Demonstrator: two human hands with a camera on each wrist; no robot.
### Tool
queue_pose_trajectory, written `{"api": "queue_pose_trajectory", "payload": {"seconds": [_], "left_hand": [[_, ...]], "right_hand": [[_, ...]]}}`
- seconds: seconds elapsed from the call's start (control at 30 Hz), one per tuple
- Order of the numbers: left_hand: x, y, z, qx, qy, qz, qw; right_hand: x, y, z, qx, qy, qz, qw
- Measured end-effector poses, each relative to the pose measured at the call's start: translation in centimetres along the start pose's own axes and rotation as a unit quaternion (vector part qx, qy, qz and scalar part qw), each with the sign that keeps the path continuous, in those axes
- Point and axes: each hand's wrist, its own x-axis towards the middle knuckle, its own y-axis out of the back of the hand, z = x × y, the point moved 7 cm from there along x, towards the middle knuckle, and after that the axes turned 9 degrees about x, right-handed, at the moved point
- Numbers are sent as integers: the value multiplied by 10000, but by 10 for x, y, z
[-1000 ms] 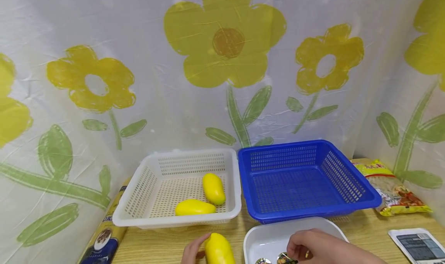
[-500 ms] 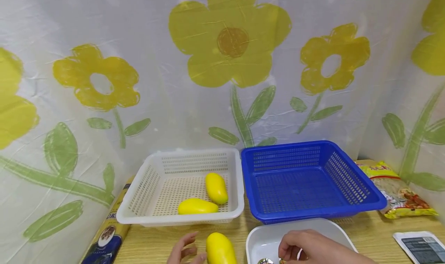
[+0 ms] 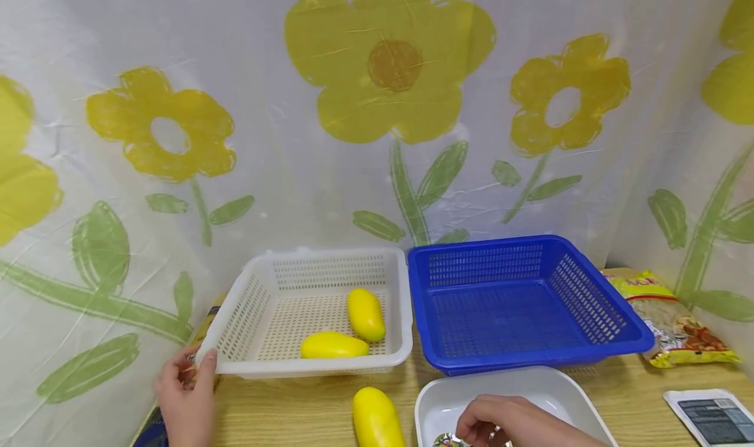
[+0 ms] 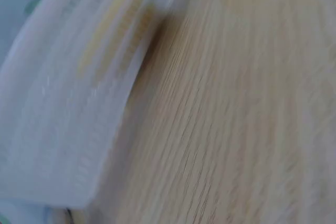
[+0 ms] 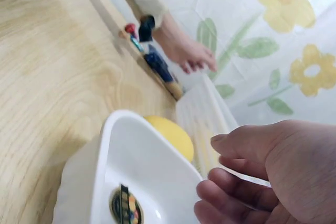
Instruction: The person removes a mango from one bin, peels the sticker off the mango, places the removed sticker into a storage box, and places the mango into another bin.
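Note:
My left hand (image 3: 187, 398) is at the front left corner of the white basket (image 3: 306, 367), its thumb overlapping the corner in the head view. The right wrist view shows this left hand (image 5: 191, 53) over a blue and gold package (image 5: 157, 62), fingers loosely bent, holding nothing visible. My right hand (image 3: 518, 421) hovers over the white tray (image 3: 424, 401). In the right wrist view its fingers curve loosely around nothing. A small round shiny packet (image 5: 125, 205) with a dark, colourful print lies in the tray. One yellow mango (image 3: 377, 417) rests on the table left of the tray.
Two more mangoes, one upright (image 3: 366, 314) and one lying crosswise (image 3: 334, 345), are in the white basket. A blue basket (image 3: 436, 342) adjoins it. On the right are a yellow-topped food bag (image 3: 671, 322) and a flat white-edged pack (image 3: 713, 415).
My left hand has left the mango on the table and moved left to the white basket's corner. My right hand has shifted slightly left over the tray.

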Motion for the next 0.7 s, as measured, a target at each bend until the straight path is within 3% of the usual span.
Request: {"api": "queue_pose_trajectory", "payload": {"seconds": [0.1,0.23,0.37,0.5,0.7], "left_hand": [[14,-6,-18,-288,368,-162,9988],[20,-11,-29,-924,709,-361,9925],[20,-14,-27,-1403,792,-461,9859],[18,-14,-27,-1864,814,-432,9781],[17,-15,-29,-2054,764,-474,9745]], "right_hand": [[8,-3,-3,92,-16,132,9999],[22,-5,-13,45,-102,475,9988],[39,-7,-21,-56,-138,781,9968],[61,-16,-22,-216,-222,786,9964],[86,-30,-21,-873,-332,772,9926]]}}
